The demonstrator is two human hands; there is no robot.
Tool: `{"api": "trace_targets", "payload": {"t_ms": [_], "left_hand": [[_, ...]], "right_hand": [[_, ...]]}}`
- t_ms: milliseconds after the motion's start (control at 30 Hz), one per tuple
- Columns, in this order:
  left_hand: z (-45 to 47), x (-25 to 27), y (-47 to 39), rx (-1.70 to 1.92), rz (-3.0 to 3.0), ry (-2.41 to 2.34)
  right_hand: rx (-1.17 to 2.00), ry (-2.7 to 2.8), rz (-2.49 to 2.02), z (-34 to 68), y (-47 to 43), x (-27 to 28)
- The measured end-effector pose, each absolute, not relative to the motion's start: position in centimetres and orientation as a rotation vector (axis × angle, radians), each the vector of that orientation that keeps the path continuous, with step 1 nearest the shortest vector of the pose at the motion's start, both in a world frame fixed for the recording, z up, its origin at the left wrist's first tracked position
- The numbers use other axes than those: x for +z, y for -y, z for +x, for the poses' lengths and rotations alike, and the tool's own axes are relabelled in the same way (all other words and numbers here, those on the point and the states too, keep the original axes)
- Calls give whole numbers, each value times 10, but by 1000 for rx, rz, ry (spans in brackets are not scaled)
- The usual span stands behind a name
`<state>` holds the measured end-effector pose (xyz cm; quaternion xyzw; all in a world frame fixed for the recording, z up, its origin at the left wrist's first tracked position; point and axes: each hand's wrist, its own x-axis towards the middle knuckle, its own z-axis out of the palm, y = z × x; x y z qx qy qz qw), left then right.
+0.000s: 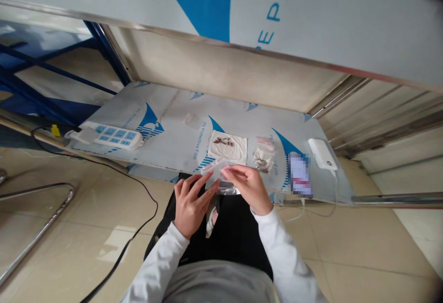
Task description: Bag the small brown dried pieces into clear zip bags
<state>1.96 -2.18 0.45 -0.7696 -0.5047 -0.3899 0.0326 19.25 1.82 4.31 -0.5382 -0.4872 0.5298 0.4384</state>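
Note:
Above my lap, at the front edge of the shelf, both hands are on a small clear zip bag (228,190). My left hand (192,201) has its thumb and fingers closed on the bag's left side. With thumb and index finger, my right hand (247,185) pinches its upper right part. Something dark shows at the bag's lower part; I cannot tell whether it is inside or seen through it. Just beyond my hands, a white cloth (238,155) lies flat, with several small dark brown pieces (224,142) on it. To its right are clear zip bags (265,155) with brownish bits.
A white power strip (117,136) lies on the left of the film-covered shelf (166,109). On the right are a blurred-out phone-like rectangle (300,175) and a white power bank (320,154) with a cable. An upper shelf (311,21) overhangs. A black cable (138,233) crosses the floor.

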Motion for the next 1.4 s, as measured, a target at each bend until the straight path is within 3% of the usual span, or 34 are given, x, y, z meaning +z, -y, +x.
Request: {"api": "trace_targets", "payload": {"t_ms": [100,333,567,700,1033,1233,1400], "left_hand": [[18,16,31,-1397,-2371,1732],[28,46,33,-2465,-2060,2773],[29,47,30,-2661,-1970,2922],[28,44,36,-2577,-2029,2917],[24,51,43,-1801,-2158,2936],[30,59,48,-1486,-2236,2643],[34,63,53,-1257,-2440,2307]], "right_hand": [[1271,1247,-1286,193,-11,39],[940,1437,-1201,189,22,34],[984,1625,-1212,195,34,43],[949,1607,-1305,186,36,53],[603,1791,-1391,171,29,40],[447,2004,-1232,172,30,38],[565,2080,-1300,173,29,45]]}}
